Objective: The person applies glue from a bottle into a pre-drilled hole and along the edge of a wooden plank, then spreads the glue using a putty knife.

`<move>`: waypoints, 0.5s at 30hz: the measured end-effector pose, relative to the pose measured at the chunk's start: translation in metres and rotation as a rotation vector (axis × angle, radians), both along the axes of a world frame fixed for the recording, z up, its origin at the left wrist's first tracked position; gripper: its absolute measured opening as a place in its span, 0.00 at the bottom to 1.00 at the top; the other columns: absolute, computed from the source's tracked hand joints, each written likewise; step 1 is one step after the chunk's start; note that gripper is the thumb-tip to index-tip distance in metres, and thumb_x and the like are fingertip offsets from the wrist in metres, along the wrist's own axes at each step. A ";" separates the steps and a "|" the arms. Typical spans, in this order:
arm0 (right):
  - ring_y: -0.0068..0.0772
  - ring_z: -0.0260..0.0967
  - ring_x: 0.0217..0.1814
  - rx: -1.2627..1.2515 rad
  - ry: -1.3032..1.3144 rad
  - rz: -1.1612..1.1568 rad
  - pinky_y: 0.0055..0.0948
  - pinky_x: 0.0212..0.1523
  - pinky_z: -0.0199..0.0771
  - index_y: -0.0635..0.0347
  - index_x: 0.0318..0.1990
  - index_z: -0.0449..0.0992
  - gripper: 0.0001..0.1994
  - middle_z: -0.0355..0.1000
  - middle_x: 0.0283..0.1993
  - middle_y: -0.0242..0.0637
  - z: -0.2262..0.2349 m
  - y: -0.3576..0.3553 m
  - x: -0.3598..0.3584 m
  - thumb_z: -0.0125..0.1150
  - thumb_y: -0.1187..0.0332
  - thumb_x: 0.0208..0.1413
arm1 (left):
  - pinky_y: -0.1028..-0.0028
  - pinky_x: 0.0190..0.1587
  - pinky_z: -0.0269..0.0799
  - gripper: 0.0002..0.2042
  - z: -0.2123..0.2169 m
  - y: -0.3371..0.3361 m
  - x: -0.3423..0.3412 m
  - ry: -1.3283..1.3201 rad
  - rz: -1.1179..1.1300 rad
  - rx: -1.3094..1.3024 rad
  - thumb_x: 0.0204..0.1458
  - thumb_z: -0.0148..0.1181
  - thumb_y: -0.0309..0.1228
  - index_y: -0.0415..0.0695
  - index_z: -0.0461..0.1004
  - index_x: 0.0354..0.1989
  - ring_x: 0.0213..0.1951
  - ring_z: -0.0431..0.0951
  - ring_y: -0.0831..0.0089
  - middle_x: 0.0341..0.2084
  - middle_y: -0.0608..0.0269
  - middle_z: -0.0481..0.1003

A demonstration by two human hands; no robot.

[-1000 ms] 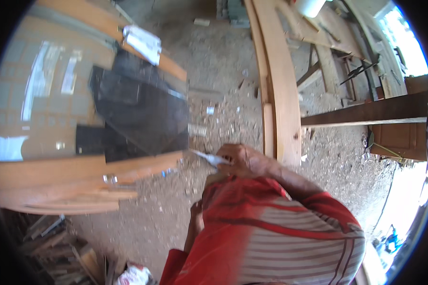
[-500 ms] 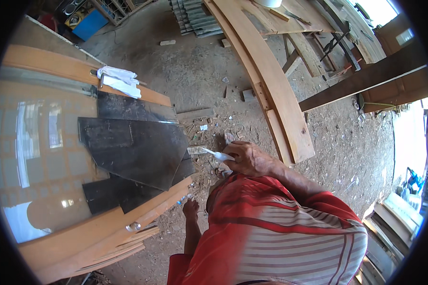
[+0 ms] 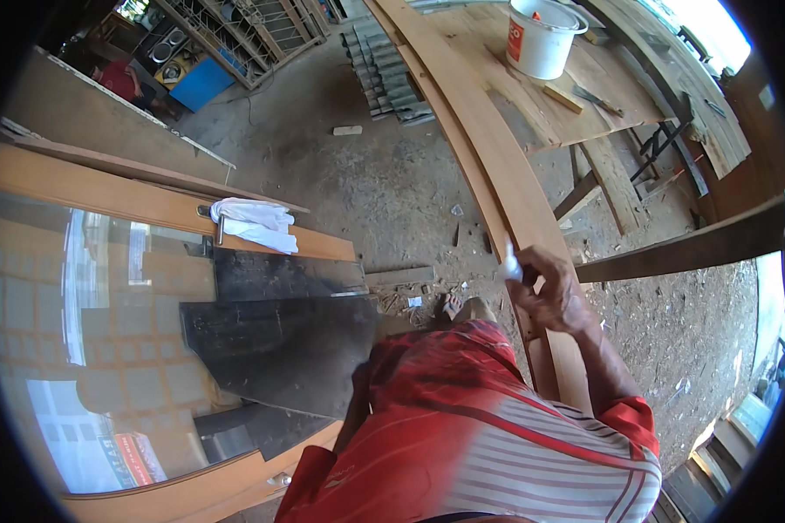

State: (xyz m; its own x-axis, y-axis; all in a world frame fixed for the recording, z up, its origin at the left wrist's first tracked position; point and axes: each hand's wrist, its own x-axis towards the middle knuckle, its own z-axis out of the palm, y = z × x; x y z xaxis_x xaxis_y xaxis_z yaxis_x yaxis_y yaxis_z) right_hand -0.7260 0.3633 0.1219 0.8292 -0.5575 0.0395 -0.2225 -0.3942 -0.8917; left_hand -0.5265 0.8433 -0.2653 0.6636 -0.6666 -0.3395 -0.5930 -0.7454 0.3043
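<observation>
My right hand (image 3: 551, 295) is closed round a small white squeeze bottle (image 3: 509, 267) with a thin pointed nozzle, which tilts upward. Hand and bottle are over the long wooden beam (image 3: 515, 179) with a stepped edge; whether they touch it I cannot tell. Of my left arm (image 3: 356, 408) only a dark strip shows beside the red shirt, and the left hand is out of sight. To the left, dark flat panels (image 3: 279, 344) lie on a glazed wooden door (image 3: 170, 327). A crumpled white cloth (image 3: 255, 225) rests by the door's handle.
A white bucket (image 3: 545, 39) stands on the wooden workbench (image 3: 475, 52), near a wood block (image 3: 563, 98) and a tool (image 3: 597, 100). Corrugated sheets (image 3: 384, 70) are stacked on the floor beyond. A person in red (image 3: 120, 80) is at the far left, near a blue box (image 3: 205, 83).
My right hand has moved right and forward with the bottle, from above the floor to over the beam. The view has shifted, bringing the whole bucket in. My left hand has left the picture.
</observation>
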 end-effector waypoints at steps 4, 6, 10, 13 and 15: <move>0.32 0.74 0.34 -0.084 0.022 -0.017 0.32 0.38 0.75 0.65 0.42 0.75 0.10 0.72 0.33 0.39 0.006 -0.028 0.024 0.67 0.76 0.53 | 0.49 0.41 0.75 0.09 0.037 -0.054 0.064 -0.027 0.042 0.009 0.60 0.54 0.37 0.45 0.74 0.40 0.41 0.80 0.45 0.32 0.48 0.79; 0.34 0.75 0.34 -0.161 0.017 -0.008 0.32 0.38 0.76 0.65 0.42 0.75 0.10 0.72 0.34 0.40 0.005 -0.041 0.032 0.67 0.76 0.54 | 0.49 0.42 0.75 0.12 0.047 -0.077 0.090 -0.008 0.048 0.016 0.61 0.54 0.40 0.45 0.75 0.42 0.42 0.80 0.44 0.34 0.47 0.80; 0.35 0.75 0.34 -0.166 0.065 -0.078 0.33 0.38 0.76 0.66 0.43 0.75 0.11 0.73 0.36 0.41 -0.005 -0.057 0.042 0.68 0.77 0.53 | 0.50 0.45 0.74 0.13 0.033 -0.121 0.140 0.049 -0.038 -0.041 0.62 0.52 0.40 0.44 0.76 0.43 0.43 0.80 0.43 0.36 0.44 0.80; 0.35 0.76 0.34 -0.133 0.101 -0.164 0.33 0.38 0.76 0.66 0.43 0.75 0.11 0.73 0.36 0.42 -0.004 -0.073 0.058 0.68 0.78 0.52 | 0.50 0.46 0.74 0.15 -0.012 -0.142 0.184 0.126 -0.065 -0.027 0.65 0.48 0.40 0.44 0.76 0.45 0.43 0.81 0.44 0.36 0.43 0.80; 0.35 0.75 0.34 -0.189 0.118 -0.203 0.33 0.37 0.76 0.66 0.43 0.75 0.12 0.73 0.36 0.42 -0.004 -0.087 0.075 0.68 0.78 0.52 | 0.50 0.47 0.74 0.18 -0.034 -0.170 0.215 0.180 -0.107 0.019 0.66 0.46 0.43 0.45 0.77 0.48 0.44 0.82 0.44 0.39 0.43 0.81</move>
State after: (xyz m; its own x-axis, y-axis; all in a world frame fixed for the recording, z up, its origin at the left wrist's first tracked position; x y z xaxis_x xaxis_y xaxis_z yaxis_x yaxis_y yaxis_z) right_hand -0.6509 0.2764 0.1184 0.7066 -0.7043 0.0685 -0.4111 -0.4873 -0.7704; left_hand -0.3117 0.6737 -0.2997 0.5170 -0.7225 -0.4589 -0.6067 -0.6876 0.3990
